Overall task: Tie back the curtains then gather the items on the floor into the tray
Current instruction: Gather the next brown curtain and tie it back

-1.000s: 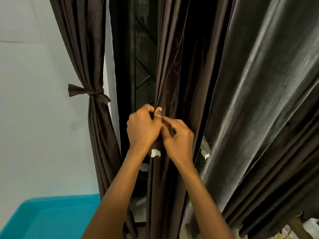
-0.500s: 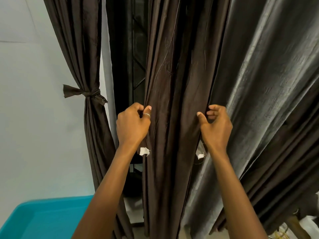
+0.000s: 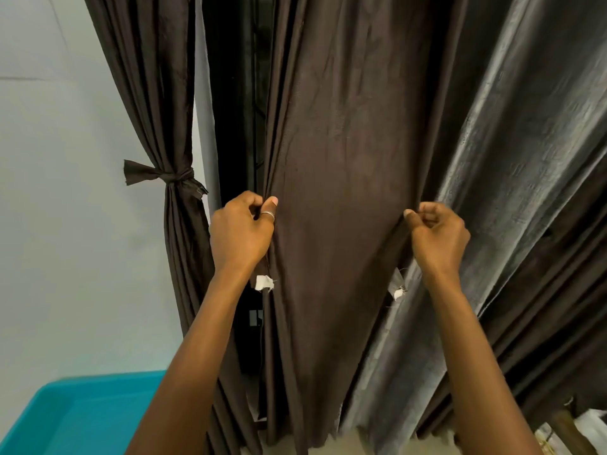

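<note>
A dark brown curtain panel (image 3: 338, 178) hangs straight in front of me, spread flat between my hands. My left hand (image 3: 239, 231) pinches its left edge, a ring on the thumb. My right hand (image 3: 437, 238) pinches its right edge. A small white tag (image 3: 263, 283) sticks out below the left hand, and another white tag (image 3: 398, 292) shows below the right hand. On the left, another brown curtain (image 3: 157, 93) is gathered and bound by a knotted tieback (image 3: 170, 177). A teal tray (image 3: 82, 415) sits at the lower left.
A shiny grey curtain lining (image 3: 512, 159) hangs to the right of the spread panel. Behind the gap there is a dark window with a grille (image 3: 253, 93). A pale wall (image 3: 65, 224) fills the left. Some cluttered items (image 3: 578, 431) show at the bottom right.
My hands were together at the curtain's folds a second ago. They have moved apart, the right hand going right, and the panel is now stretched wide between them.
</note>
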A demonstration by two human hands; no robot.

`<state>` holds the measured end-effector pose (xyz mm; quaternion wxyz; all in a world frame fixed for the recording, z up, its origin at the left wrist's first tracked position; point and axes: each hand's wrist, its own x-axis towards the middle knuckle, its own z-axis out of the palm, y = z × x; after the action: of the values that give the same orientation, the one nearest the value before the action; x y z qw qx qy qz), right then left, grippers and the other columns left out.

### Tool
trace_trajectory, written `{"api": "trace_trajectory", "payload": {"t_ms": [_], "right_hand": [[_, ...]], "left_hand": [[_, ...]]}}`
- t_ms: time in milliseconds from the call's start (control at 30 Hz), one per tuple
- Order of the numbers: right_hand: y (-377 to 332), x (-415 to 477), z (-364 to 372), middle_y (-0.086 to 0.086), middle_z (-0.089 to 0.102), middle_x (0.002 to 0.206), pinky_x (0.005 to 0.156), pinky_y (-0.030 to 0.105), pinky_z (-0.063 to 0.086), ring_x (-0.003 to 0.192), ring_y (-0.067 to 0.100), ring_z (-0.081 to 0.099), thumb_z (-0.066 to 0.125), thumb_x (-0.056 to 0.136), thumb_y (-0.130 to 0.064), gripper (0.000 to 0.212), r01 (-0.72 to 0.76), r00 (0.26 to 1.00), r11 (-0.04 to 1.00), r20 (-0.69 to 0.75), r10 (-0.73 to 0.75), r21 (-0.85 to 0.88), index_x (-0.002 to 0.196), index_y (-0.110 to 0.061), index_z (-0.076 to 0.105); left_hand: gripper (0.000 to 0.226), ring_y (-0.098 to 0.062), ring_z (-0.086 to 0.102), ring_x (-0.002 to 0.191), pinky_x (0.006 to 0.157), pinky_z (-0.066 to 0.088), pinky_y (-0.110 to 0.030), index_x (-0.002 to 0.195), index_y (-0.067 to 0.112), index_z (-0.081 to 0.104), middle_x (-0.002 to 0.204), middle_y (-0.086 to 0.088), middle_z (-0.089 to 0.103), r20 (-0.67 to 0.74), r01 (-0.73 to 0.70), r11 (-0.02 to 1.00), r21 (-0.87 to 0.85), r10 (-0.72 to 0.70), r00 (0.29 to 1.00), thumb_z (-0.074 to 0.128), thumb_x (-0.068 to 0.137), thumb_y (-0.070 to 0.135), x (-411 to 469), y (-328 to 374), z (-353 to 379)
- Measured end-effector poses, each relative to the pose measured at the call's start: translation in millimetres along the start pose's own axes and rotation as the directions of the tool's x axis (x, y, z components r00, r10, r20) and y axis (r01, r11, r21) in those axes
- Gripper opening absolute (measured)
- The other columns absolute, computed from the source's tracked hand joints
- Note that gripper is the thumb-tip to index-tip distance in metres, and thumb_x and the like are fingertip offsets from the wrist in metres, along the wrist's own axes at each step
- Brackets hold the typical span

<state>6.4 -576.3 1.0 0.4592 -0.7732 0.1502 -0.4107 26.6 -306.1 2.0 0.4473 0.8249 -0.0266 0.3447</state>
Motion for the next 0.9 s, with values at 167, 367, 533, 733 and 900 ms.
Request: {"api": "trace_trajectory", "payload": {"t_ms": [167,367,533,733,900], "right_hand": [[-3.8,-35.8,9.5,-0.001,0.070,0.085,0.082,0.043,0.059,0.078,0.014,0.069,0.073,0.090,-0.023,0.009,0.109,0.991,0.994,-0.079,-0.108,0.008,0.097,-0.021,0.068],[-27.8,-91.1,49.0,-0.003,0.069,0.095,0.071,0.012,0.049,0.075,0.004,0.064,0.073,0.091,-0.013,0.012,0.354,0.932,0.929,0.047,-0.360,0.103,0.102,-0.014,0.074],[-40.7,-105.1,65.9,-0.005,0.071,0.094,0.075,0.018,0.054,0.085,0.006,0.068,0.069,0.093,-0.009,0.012,0.313,0.927,0.922,0.140,-0.349,0.228,0.103,-0.012,0.074],[-41.7,-113.4,70.4,-0.005,0.070,0.096,0.075,0.011,0.049,0.088,0.005,0.067,0.067,0.094,-0.006,0.012,0.279,0.936,0.926,0.144,-0.322,0.253,0.100,-0.011,0.076],[-41.0,-111.5,67.6,-0.006,0.067,0.091,0.069,0.013,0.049,0.082,0.007,0.066,0.067,0.094,-0.007,0.010,0.290,0.915,0.924,0.212,-0.345,0.251,0.093,-0.010,0.076]], "left_hand": [[0.030,-0.008,0.053,0.052,0.051,0.034,-0.016,0.073,0.021,0.061,0.052,0.009,0.051,-0.009,-0.015,1.000,-0.026,0.015,1.000,0.064,0.096,0.040,-7.8,4.5,7.0],[0.028,-0.007,0.052,0.052,0.051,0.032,-0.022,0.073,0.028,0.058,0.052,0.010,0.050,0.052,-0.113,0.993,-0.035,0.115,0.992,0.063,0.096,0.044,-29.4,28.5,27.4],[0.031,0.000,0.053,0.050,0.050,0.030,-0.012,0.072,0.021,0.062,0.051,0.012,0.051,0.098,-0.116,0.986,-0.116,0.127,0.987,0.062,0.098,0.038,-31.3,28.3,26.7],[0.038,0.000,0.059,0.057,0.052,0.035,-0.009,0.088,0.018,0.074,0.058,0.012,0.058,0.160,-0.101,0.978,-0.180,0.131,0.978,0.058,0.098,0.050,-33.2,25.8,20.8],[0.040,-0.009,0.061,0.057,0.055,0.054,-0.037,0.077,0.020,0.065,0.061,0.004,0.062,0.100,-0.089,0.995,-0.035,0.092,0.991,0.060,0.092,0.058,-27.3,32.0,27.5]]}}
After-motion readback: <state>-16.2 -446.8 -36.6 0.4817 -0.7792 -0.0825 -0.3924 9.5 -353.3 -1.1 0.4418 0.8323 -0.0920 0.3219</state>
